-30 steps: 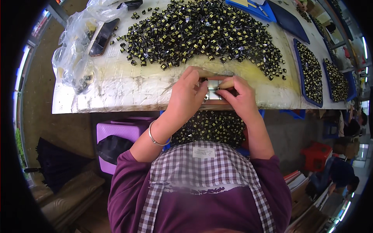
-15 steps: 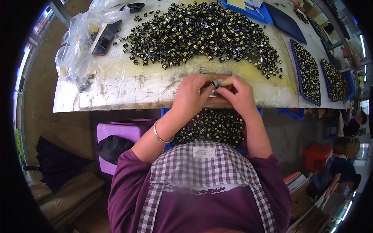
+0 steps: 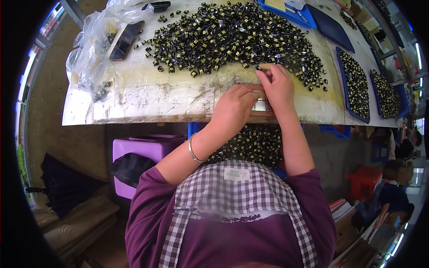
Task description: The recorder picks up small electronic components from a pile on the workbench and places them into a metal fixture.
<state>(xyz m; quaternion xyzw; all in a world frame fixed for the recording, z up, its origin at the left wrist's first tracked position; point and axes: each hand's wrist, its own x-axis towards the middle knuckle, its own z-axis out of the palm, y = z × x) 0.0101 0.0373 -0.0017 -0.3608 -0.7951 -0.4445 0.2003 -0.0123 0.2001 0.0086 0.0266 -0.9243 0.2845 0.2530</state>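
A small reddish-brown block with a ridged metal plate [image 3: 260, 106] lies near the table's front edge. My left hand [image 3: 233, 107] rests on its left side, fingers curled together over the plate; what they hold, if anything, is hidden. Beyond the block, my right hand [image 3: 279, 85] reaches to the near edge of a big heap of small black-and-yellow pieces [image 3: 228, 38]. Its thumb and forefinger close at a small dark piece there, which the fingertips partly cover.
More such pieces fill a container [image 3: 250, 145] below the table edge and blue trays [image 3: 367, 117] at the right. A phone [image 3: 127, 41] and crumpled clear plastic bag [image 3: 85, 58] lie at the left. A blue tray with a pen [image 3: 286, 12] stands behind the heap.
My right hand has left the block and moved forward to the heap's edge. My left hand has shifted slightly right and stays at the block, now with more of its plate showing.
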